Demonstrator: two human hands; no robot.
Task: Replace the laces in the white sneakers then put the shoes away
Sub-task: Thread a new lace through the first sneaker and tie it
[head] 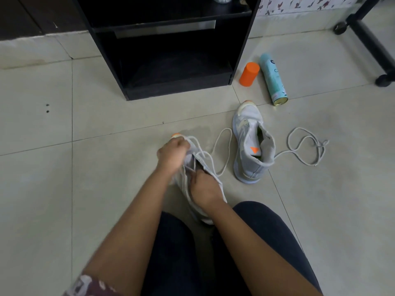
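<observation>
Matt cloth sneaker, woven lace, glossy metal spray can, smooth plastic cap — smooth floor tiles

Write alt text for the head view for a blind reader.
The left hand grips a white sneaker on the tiled floor while the right hand pinches its lace. A second sneaker lies to the right, a loose lace beside it.

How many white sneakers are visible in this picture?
2. One sneaker is gripped by the left hand and the right hand; the second sneaker stands on the tiles to its right.
</observation>
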